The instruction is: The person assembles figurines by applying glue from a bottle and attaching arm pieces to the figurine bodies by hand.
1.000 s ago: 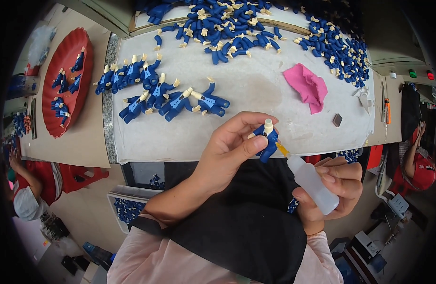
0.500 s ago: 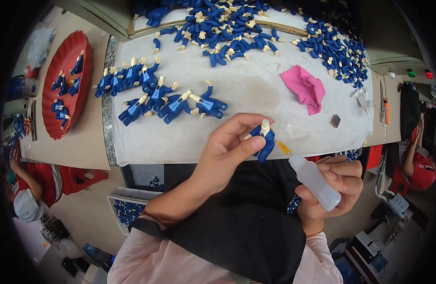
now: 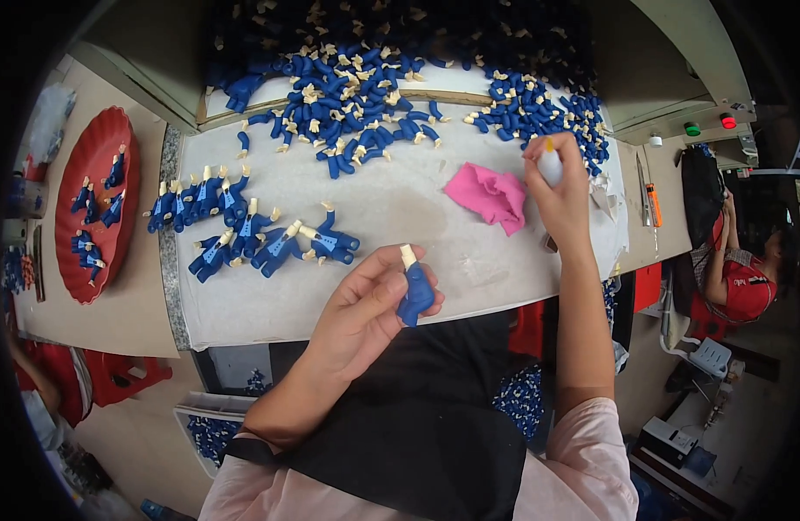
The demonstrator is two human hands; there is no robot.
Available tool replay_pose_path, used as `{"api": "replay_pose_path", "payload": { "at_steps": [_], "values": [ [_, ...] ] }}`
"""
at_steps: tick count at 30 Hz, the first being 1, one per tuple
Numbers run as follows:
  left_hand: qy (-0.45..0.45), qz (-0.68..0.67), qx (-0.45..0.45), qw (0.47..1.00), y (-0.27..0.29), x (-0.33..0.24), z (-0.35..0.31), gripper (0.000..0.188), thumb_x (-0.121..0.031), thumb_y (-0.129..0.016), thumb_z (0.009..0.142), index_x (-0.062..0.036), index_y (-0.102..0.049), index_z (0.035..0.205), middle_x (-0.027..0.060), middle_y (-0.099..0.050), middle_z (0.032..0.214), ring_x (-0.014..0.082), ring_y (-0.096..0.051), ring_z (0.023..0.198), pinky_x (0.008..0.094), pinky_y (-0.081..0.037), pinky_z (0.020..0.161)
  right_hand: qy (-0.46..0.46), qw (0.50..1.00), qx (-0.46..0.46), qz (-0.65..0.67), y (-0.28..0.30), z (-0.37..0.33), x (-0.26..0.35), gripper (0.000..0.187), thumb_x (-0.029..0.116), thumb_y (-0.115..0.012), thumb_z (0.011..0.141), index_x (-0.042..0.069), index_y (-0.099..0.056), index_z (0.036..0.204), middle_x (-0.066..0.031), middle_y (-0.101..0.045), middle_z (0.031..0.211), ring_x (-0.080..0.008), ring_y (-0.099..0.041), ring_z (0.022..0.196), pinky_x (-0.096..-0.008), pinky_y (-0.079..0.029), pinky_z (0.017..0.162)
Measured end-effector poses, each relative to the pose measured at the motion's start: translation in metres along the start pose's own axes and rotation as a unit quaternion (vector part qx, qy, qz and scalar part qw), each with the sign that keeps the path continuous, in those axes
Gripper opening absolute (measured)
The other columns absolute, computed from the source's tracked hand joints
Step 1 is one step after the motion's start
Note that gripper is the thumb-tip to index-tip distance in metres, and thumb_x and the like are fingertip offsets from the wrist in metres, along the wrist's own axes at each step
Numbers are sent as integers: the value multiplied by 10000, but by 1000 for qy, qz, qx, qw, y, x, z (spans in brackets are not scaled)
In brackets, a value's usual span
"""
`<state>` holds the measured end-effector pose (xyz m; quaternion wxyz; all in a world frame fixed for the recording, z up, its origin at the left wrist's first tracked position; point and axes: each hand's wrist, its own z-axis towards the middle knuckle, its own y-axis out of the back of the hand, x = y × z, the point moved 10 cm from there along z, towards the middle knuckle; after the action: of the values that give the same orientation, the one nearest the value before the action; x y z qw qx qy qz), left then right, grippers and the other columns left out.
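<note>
My left hand is closed around a small blue figurine body, its cream neck pointing up between thumb and fingers. Farther out on the right, my right hand grips a white squeeze bottle with a yellow tip pointing upward. Beside that hand lies a crumpled pink cloth. Several blue figurine bodies with cream hands lie in rows on the white worktop to the left. Behind them is a heap of loose blue arms.
A second heap of blue arms sits at the back right. A red scalloped tray with several figurines stands at far left. An orange-handled tool lies right of the worktop. A co-worker in red is beyond. Below left is a bin of blue parts.
The bottle's tip was at the figurine; my right hand has carried the bottle away, up past the pink cloth, and turned its tip upward. My left hand still holds the figurine body, now turned.
</note>
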<state>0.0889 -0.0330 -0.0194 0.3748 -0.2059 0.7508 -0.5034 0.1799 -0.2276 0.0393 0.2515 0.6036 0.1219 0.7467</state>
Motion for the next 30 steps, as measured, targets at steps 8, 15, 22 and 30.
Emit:
{"api": "replay_pose_path", "payload": {
  "at_steps": [8, 15, 22, 30],
  "values": [
    [-14, 21, -15, 1000, 5, -8, -1, 295, -116, -467, 857, -23, -441, 1136, 106, -535, 957, 206, -547, 887, 310, -434, 797, 90, 984, 71, -134, -54, 36, 38, 131, 76, -624, 691, 24, -576, 802, -104, -594, 817, -254, -574, 735, -310, -438, 671],
    [-20, 23, -3, 1000, 2, -11, -1, 274, -97, -455, 858, -25, -449, 1123, 91, -538, 948, 183, -549, 881, 297, -440, 792, 96, 968, 108, -204, -85, 32, 40, 210, 100, -666, 651, -6, -579, 810, -151, -595, 784, -290, -581, 705, -335, -452, 645],
    [-25, 18, -11, 999, 1, -12, -2, 274, -92, -455, 858, -27, -446, 1125, 81, -542, 931, 173, -549, 876, 280, -436, 781, -9, 985, 83, -149, -60, 16, 45, 169, 75, -637, 679, -8, -568, 809, -152, -602, 798, -260, -593, 715, -292, -453, 632],
    [-25, 31, -14, 999, -2, -7, -1, 277, -91, -463, 857, -24, -438, 1125, 64, -533, 939, 149, -541, 855, 253, -428, 760, -23, 996, 47, 67, -42, -43, 74, 151, -34, -569, 678, 5, -578, 824, -42, -603, 746, -74, -540, 663, -195, -421, 608]
  ]
}}
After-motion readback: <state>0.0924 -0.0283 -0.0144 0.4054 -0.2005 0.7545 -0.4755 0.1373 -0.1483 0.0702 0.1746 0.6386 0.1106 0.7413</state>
